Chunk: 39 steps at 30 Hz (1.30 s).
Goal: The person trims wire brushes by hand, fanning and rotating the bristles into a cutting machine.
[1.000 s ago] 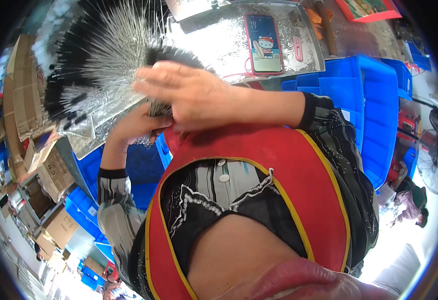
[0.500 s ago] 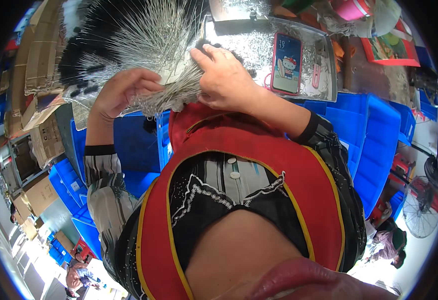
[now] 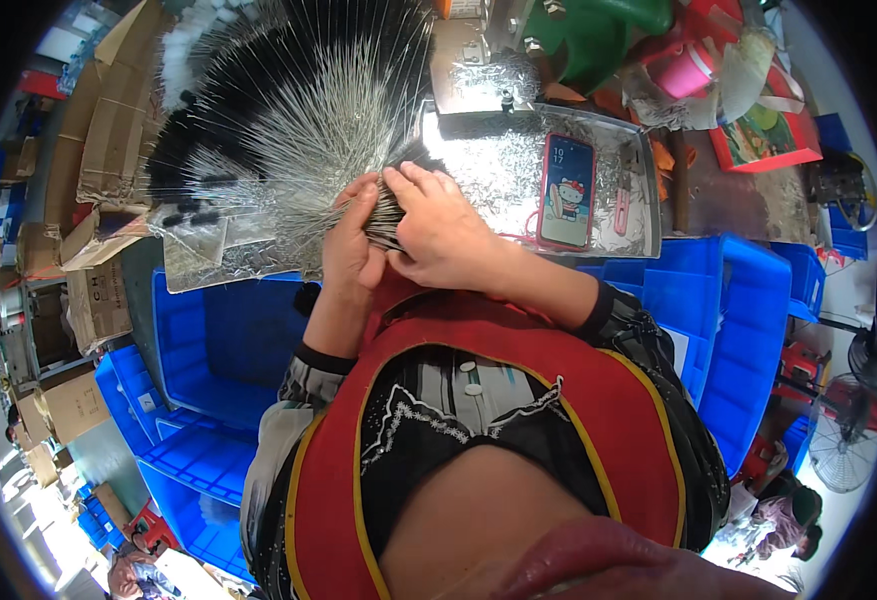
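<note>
Both hands are engaged on a gathered bundle of thin, stiff, silver-grey strands (image 3: 386,222), which is located in front of the red apron with yellow edging (image 3: 648,420), at the near edge of the work surface. The left hand (image 3: 350,240) is closed against the bundle's left side, thumb raised along the strands; its remaining fingers are partly hidden. The right hand (image 3: 446,225) is clamped on the right side, fingers together and curved over the strands. Beyond the hands, a wide fan of loose silver-grey strands (image 3: 308,125) spreads over black, fuzzy-looking material (image 3: 228,75). To the right stands a shallow, foil-lined metal tray (image 3: 488,150) containing a smartphone in a pinkish-red case (image 3: 567,190) with its screen lit and, beside it, a slim pink tool (image 3: 621,211). An open blue plastic crate (image 3: 183,335) sits below the work surface, left of the left forearm.
</note>
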{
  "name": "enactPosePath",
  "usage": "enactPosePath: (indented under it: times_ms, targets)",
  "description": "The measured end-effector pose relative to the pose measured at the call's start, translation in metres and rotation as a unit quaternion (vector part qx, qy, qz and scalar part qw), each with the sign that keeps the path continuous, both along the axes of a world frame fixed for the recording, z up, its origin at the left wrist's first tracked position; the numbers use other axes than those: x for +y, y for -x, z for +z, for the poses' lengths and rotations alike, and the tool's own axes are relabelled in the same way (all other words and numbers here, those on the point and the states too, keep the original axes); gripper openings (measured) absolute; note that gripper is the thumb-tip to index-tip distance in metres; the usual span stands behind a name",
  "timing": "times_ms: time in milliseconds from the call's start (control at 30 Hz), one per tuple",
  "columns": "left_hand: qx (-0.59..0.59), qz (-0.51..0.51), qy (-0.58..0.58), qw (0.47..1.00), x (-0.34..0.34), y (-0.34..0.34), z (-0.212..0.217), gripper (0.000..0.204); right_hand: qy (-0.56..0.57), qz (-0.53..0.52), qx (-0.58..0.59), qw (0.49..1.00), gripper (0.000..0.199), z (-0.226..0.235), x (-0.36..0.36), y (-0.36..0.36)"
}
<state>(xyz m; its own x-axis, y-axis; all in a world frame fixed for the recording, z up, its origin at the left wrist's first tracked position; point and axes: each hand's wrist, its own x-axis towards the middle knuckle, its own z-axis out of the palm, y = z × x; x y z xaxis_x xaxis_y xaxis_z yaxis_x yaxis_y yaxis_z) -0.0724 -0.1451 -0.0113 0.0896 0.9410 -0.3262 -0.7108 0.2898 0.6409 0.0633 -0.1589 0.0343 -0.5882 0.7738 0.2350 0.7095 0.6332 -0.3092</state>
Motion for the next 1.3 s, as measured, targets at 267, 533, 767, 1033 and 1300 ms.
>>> enactPosePath:
  times_ms: [267, 533, 767, 1033, 1300]
  targets:
    - [0.033, -0.027, -0.085, 0.995, 0.028, 0.012, 0.044, 0.027, 0.148, -0.286, 0.373, 0.87, 0.03, 0.007, 0.007, -0.139]
    - [-0.032, -0.077, -0.05, 0.995, 0.095, -0.023, 0.024, 0.022, -0.056, -0.51, 0.227, 0.828, 0.039, 0.044, 0.017, -0.225]
    - [0.003, -0.085, 0.019, 0.996, 0.13, -0.047, 0.014, 0.016, -0.03, -0.32, 0.547, 0.773, 0.009, 0.043, 0.058, -0.244]
    - [0.064, -0.087, 0.005, 0.994, 0.151, -0.049, 0.012, 0.01, 0.037, -0.276, 0.585, 0.762, 0.013, 0.057, 0.07, -0.254]
    - [0.073, -0.058, 0.009, 0.996, 0.151, -0.051, 0.012, 0.007, 0.175, -0.283, 0.596, 0.731, 0.024, 0.119, 0.076, -0.266]
